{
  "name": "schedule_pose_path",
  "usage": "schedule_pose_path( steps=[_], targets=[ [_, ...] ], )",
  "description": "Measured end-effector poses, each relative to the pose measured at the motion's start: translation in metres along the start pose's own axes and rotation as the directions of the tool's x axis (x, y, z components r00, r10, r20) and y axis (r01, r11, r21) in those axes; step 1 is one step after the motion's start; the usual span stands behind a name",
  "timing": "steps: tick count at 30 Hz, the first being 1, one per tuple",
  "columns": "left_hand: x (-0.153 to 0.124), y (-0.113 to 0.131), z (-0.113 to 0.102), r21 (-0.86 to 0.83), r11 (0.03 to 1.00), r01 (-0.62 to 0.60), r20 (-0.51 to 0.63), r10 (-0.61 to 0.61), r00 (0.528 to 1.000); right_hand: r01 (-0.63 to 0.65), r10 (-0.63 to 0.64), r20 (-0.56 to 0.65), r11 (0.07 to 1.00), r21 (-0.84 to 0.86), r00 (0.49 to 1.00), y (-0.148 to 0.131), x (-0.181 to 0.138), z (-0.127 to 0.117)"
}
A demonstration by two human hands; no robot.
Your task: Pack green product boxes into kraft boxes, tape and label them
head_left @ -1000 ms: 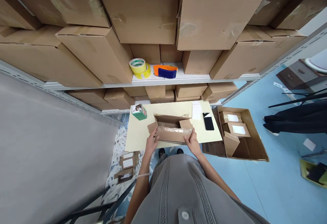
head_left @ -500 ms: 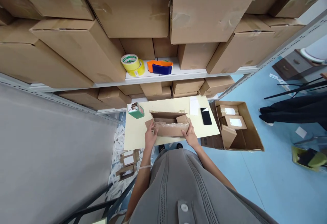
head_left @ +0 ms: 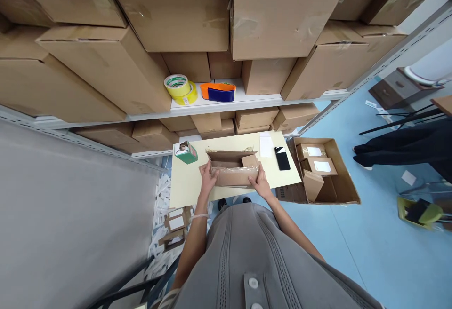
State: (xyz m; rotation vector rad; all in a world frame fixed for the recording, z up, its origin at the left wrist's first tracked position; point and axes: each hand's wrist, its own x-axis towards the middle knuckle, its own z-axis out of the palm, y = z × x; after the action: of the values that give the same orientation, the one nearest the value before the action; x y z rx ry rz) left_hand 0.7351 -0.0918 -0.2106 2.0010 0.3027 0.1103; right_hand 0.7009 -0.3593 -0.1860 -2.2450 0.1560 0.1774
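An open cardboard box (head_left: 233, 177) lies on the pale table (head_left: 190, 184) in front of me, its long back flap raised and clear tape along the near edge. My left hand (head_left: 208, 178) grips its left end, fingers closed on the cardboard. At the opposite end, my right hand (head_left: 260, 182) holds the box with the thumb on the front face and fingers behind. A small green and white box (head_left: 187, 153) stands on the table to the left. Right of the cardboard box are a white paper (head_left: 266, 145) and a black phone (head_left: 282, 158).
Shelves of cardboard boxes rise behind the table, with tape rolls (head_left: 179, 88) and an orange and blue band (head_left: 219, 92) on one shelf. A large carton (head_left: 344, 177) holding smaller boxes stands right. Paper strips (head_left: 160, 210) litter the floor left. A person's dark-clad legs (head_left: 402, 142) show far right.
The left side flap, which stuck outward before, is now folded up or in under my left hand. My right hand has shifted its fingers slightly along the right end.
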Motion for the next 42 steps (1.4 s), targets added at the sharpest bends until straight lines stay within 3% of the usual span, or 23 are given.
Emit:
schedule_pose_path(
  steps=[6,13,17,25,31,37,42],
  targets=[
    [0.003,-0.002,-0.007,-0.09,0.995,0.035,0.145,-0.022,0.989,0.009,-0.009,0.017,1.0,-0.014,1.0,-0.006,0.004,-0.002],
    [-0.003,-0.002,-0.009,-0.149,0.986,0.069,0.135,-0.049,0.99,0.083,-0.082,0.019,0.997,-0.012,0.996,-0.007,0.004,-0.006],
    [-0.021,-0.001,-0.01,-0.192,0.977,0.094,0.158,-0.064,0.985,0.132,-0.131,0.023,0.99,-0.047,0.991,-0.005,-0.004,-0.007],
    [-0.066,0.003,-0.012,-0.197,0.977,0.079,0.223,-0.034,0.974,0.174,-0.175,0.02,0.982,0.071,0.984,0.016,-0.012,-0.009],
    [-0.048,-0.002,0.0,-0.134,0.989,0.065,0.17,-0.041,0.985,0.146,-0.146,-0.006,0.986,0.084,0.989,0.015,0.003,-0.004],
    [-0.023,-0.001,0.012,-0.071,0.997,-0.018,0.115,0.027,0.993,0.111,-0.108,-0.033,0.989,0.093,0.994,0.016,0.022,-0.002],
    [-0.019,0.0,0.019,0.001,1.0,-0.019,0.085,0.018,0.996,0.116,-0.113,-0.028,0.983,0.145,0.993,0.026,0.025,-0.008]
  ],
)
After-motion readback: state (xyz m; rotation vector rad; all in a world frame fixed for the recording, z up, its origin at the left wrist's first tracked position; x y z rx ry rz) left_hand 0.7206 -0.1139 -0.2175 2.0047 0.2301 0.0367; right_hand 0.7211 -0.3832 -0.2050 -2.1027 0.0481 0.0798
